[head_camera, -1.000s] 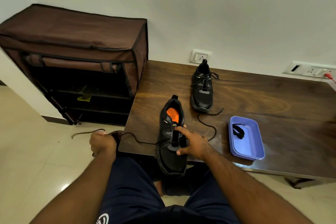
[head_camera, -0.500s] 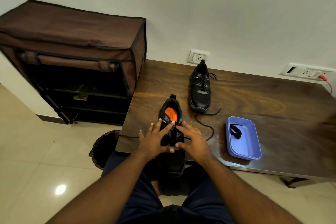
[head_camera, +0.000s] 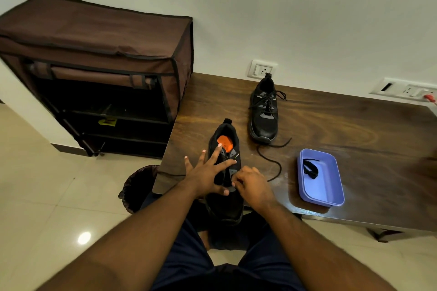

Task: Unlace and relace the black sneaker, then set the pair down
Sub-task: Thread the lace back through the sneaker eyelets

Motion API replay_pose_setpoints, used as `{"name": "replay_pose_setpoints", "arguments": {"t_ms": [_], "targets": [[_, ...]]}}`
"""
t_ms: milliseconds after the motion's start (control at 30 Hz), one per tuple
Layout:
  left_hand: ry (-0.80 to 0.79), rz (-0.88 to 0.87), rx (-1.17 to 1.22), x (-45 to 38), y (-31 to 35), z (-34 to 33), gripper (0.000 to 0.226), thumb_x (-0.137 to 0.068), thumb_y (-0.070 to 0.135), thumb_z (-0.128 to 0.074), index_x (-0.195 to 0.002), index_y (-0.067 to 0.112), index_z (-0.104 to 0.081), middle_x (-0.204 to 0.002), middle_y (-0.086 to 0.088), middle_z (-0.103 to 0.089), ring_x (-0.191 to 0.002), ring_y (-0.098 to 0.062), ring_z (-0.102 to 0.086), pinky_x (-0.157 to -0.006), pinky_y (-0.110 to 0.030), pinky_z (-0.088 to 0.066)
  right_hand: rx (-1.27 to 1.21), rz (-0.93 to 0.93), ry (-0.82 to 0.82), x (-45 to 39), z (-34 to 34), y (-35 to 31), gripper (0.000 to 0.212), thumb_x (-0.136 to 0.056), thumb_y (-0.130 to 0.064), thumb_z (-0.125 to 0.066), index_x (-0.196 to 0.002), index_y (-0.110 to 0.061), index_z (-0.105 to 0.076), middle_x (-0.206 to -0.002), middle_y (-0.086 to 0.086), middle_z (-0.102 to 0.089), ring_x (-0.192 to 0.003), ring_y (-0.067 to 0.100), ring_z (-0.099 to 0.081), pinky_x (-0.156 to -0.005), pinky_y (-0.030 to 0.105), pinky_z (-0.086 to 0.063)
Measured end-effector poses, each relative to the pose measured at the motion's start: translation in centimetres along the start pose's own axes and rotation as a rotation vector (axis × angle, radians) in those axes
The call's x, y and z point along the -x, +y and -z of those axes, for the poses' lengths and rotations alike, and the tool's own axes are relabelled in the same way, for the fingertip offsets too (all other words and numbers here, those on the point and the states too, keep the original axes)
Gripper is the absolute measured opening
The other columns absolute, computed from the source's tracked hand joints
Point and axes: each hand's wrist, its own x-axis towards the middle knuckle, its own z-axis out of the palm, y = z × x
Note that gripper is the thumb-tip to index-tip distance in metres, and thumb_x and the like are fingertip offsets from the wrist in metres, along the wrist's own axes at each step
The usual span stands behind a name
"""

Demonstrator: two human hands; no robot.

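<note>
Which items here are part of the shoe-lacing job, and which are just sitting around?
Part of the job: near sneaker, far sneaker, loose lace, left hand, right hand.

Just lying about: purple tray with a small black item inside, shoe rack, waste bin, wall sockets.

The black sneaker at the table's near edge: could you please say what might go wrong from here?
The unlaced black sneaker with the orange insole overhangs the wooden table's near edge, so a hard tug could tip it off. The loose black lace trails toward the second, laced black sneaker; pulling might snag or drag it.
</note>
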Motion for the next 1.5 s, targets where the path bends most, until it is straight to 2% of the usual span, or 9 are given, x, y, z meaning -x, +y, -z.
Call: {"name": "replay_pose_setpoints", "arguments": {"t_ms": [333, 400, 500, 600, 900, 1067, 1200, 1333, 1500], "targets": [[-0.017, 0.019, -0.040, -0.4, 0.4, 0.3, 0.101, -0.072, 0.062, -0.073, -0.143, 0.063, -0.001, -0.154, 0.018, 0.035, -0.148, -0.035, 0.016, -0.104, -0.079, 0.005, -0.536, -0.268, -0.319, 0.6, 1.8, -1.8, 0.015, -0.095, -0.008, -0.052, -0.087, -0.016, -0.063, -0.072, -0.010, -0.058, -0.067, 0.003, -0.051, -0.058, 0.016, -0.040], [-0.023, 0.016, -0.028, -0.3, 0.4, 0.3, 0.101, -0.072, 0.062, -0.072, -0.143, 0.062, 0.000, -0.153, 0.018, 0.036, -0.148, -0.035, 0.017, -0.104, -0.079, 0.004, -0.593, -0.245, -0.258, 0.7, 1.7, -1.0, 0.013, -0.093, -0.006, -0.056, -0.096, -0.013, -0.066, -0.074, -0.011, -0.061, -0.068, 0.001, -0.053, -0.064, 0.015, -0.045], [-0.035, 0.006, -0.028, -0.2, 0.5, 0.4, 0.102, -0.074, 0.061, -0.072, -0.144, 0.060, 0.002, -0.153, 0.016, 0.038, -0.147, -0.037, 0.018, -0.104, -0.078, 0.006, -0.339, -0.174, -0.071, 1.0, 0.2, 0.9, 0.029, -0.093, -0.008, -0.057, -0.120, -0.014, -0.065, -0.100, -0.001, -0.059, -0.085, 0.008, -0.056, -0.086, 0.025, -0.050], [-0.055, -0.010, -0.027, 0.0, 0.5, 0.9, 0.103, -0.073, 0.062, -0.072, -0.144, 0.060, 0.003, -0.153, 0.015, 0.039, -0.146, -0.038, 0.020, -0.104, -0.078, 0.009, -0.237, -0.100, -0.047, 1.2, -0.8, 1.7, 0.034, -0.093, -0.014, -0.061, -0.127, -0.014, -0.063, -0.108, -0.002, -0.057, -0.098, 0.011, -0.056, -0.092, 0.030, -0.048], [-0.079, 0.003, -0.025, 0.0, 0.7, 1.0, 0.109, -0.070, 0.061, -0.076, -0.144, 0.060, 0.004, -0.152, 0.015, 0.040, -0.145, -0.039, 0.023, -0.104, -0.078, 0.009, -0.481, -0.083, 0.042, 0.2, -1.0, 2.3, 0.016, -0.082, -0.011, -0.074, -0.098, -0.012, -0.077, -0.093, -0.004, -0.065, -0.091, 0.011, -0.063, -0.088, 0.029, -0.051], [-0.077, 0.016, -0.034, 0.1, 0.9, 1.0, 0.109, -0.071, 0.060, -0.075, -0.144, 0.060, 0.005, -0.152, 0.015, 0.040, -0.145, -0.040, 0.024, -0.103, -0.079, 0.008, -0.280, 0.038, 0.162, 1.1, -1.3, 1.7, 0.011, -0.089, -0.013, -0.066, -0.089, -0.014, -0.076, -0.082, -0.009, -0.059, -0.077, 0.006, -0.056, -0.072, 0.024, -0.048], [-0.069, 0.016, -0.043, 0.1, 0.8, 0.8, 0.109, -0.069, 0.061, -0.075, -0.143, 0.061, 0.005, -0.152, 0.015, 0.039, -0.145, -0.040, 0.024, -0.102, -0.079, 0.010, -0.186, 0.145, 0.338, 3.6, -2.2, 1.1, 0.026, -0.091, -0.029, -0.051, -0.079, -0.015, -0.070, -0.076, -0.012, -0.050, -0.068, 0.002, -0.048, -0.056, 0.017, -0.041], [-0.058, 0.007, -0.026, 0.0, 0.6, 0.7, 0.109, -0.069, 0.060, -0.076, -0.143, 0.062, 0.004, -0.152, 0.016, 0.040, -0.145, -0.040, 0.024, -0.103, -0.078, 0.011, -0.282, 0.093, 0.315, 3.7, -2.5, 1.5, 0.012, -0.091, -0.021, -0.062, -0.092, -0.020, -0.073, -0.082, -0.020, -0.048, -0.071, 0.002, -0.052, -0.061, 0.018, -0.045], [-0.063, 0.004, -0.021, 0.0, 0.6, 0.6, 0.109, -0.070, 0.059, -0.076, -0.144, 0.061, 0.004, -0.152, 0.015, 0.040, -0.144, -0.040, 0.024, -0.103, -0.078, 0.011, -0.481, -0.122, 0.120, 2.5, -2.1, 2.9, 0.045, -0.086, -0.016, -0.072, -0.126, -0.029, -0.058, -0.096, -0.015, -0.051, -0.074, 0.000, -0.050, -0.069, 0.008, -0.040]]}}
